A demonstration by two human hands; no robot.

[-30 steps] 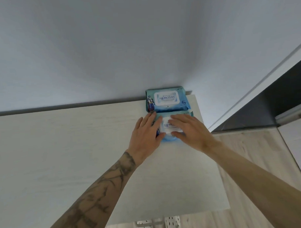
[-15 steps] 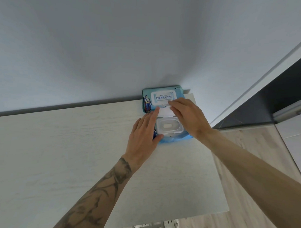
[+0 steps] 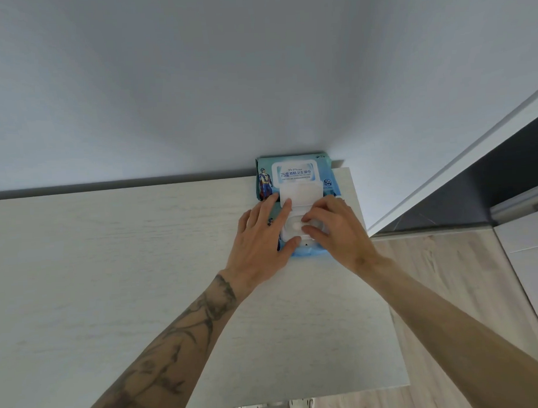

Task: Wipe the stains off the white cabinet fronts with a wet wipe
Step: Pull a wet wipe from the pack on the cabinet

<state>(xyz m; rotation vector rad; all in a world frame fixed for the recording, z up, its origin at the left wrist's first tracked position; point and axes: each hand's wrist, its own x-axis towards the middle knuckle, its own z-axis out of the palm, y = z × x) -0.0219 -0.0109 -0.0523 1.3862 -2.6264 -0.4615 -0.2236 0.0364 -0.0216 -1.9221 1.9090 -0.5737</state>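
Note:
Two blue wet wipe packs lie on the pale wood-grain cabinet top (image 3: 111,270) at its far right corner. The far pack (image 3: 294,172) sits closed against the wall. The near pack (image 3: 307,252) has its white lid (image 3: 301,195) flipped up and back. My left hand (image 3: 263,240) lies flat on the near pack's left side, thumb at its front edge, holding it down. My right hand (image 3: 339,235) pinches thumb and forefinger at the round opening, where a white wet wipe tip (image 3: 295,225) shows. The cabinet fronts are out of sight.
A plain grey-white wall rises behind the cabinet top. On the right a white door frame (image 3: 443,173) borders a dark opening, with light wood flooring (image 3: 447,289) below. The cabinet top's right edge runs just beside the packs.
The near pack's lid went from shut to fully flipped back. My right hand moved from the lid down to the opening. My left hand stayed on the pack.

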